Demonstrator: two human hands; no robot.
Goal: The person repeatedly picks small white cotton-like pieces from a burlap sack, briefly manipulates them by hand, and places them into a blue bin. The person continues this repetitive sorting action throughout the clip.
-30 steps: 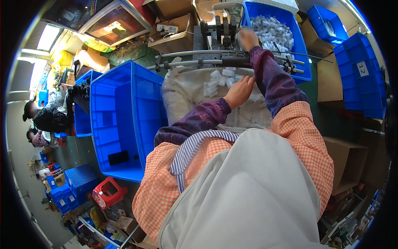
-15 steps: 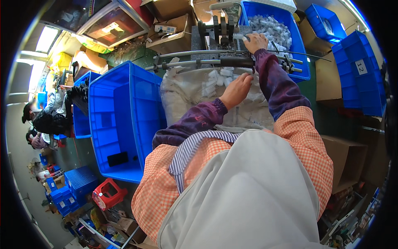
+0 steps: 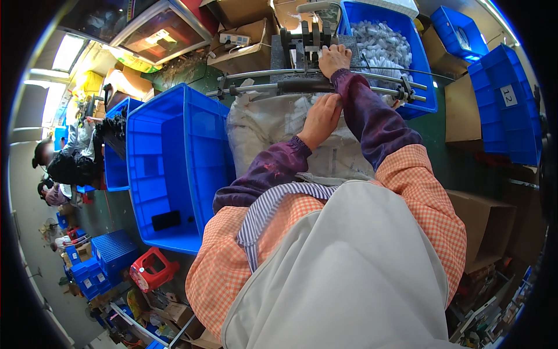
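My left hand (image 3: 321, 121) has its fingers bent together at the right end of a dark sleeve (image 3: 296, 86) on the near metal rod; its fingertips are partly hidden. Farther off, my right hand (image 3: 335, 60) is closed at the dark blocks of a bench machine (image 3: 310, 42), with a small white plastic piece (image 3: 313, 49) at its fingertips. Below the rods, a pale cloth or sack (image 3: 256, 131) carries several translucent white plastic pieces (image 3: 295, 121), partly covered by my left hand.
A blue bin (image 3: 381, 49) heaped with white plastic pieces stands right of the machine. At my left is a large blue crate (image 3: 160, 168) with a dark flat object (image 3: 166, 220) inside. A thin rod (image 3: 427, 72) sticks out rightward. Cardboard boxes (image 3: 479, 227) stand at right.
My right hand has moved left to the machine blocks, bringing the white piece with it. The dark sleeve has slid left along its rod, and my left hand has shifted left too.
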